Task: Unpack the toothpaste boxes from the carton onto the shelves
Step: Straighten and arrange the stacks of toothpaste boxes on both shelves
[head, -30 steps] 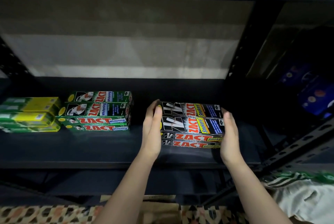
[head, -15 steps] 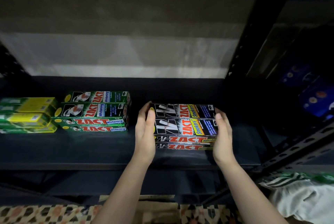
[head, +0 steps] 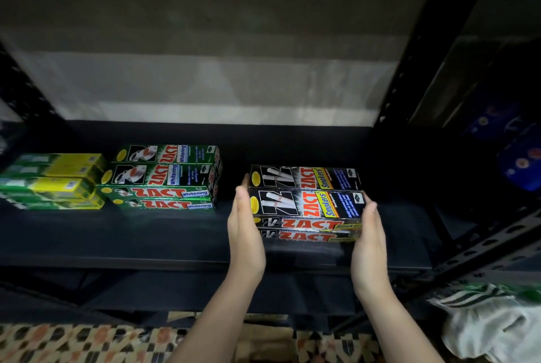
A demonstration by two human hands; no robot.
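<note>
The black ZACT Smokers toothpaste boxes (head: 306,203), a block of glossy cardboard cartons two wide and two high, sit on the dark metal shelf (head: 146,233), a bit right of centre, around 4 o'clock from the other stock. The left hand (head: 244,233) has its palm flat against the block's left end, fingers straight and together pointing up toward 12. The right hand (head: 369,241) does the same on the right end, fingers straight-ish, tips touching the top front corner. So the block is sandwiched between two flat palms, no curling round it that I can see.

Over at about 9 o'clock from the black block there's the green ZACT Whitening toothpaste boxes (head: 167,176), same two-by-two stacking, well apart from the hands. Just beside those, further left at the frame edge, is a stack of yellow-and-green toothpaste boxes (head: 55,181), print too blurry to read.

Down at 6 o'clock a strip of brown cardboard carton (head: 263,336) peeks out between the forearms, on a patterned orange-and-cream floor (head: 73,342). At 4 o'clock, a crumpled white cloth with dark stripes (head: 491,321).
</note>
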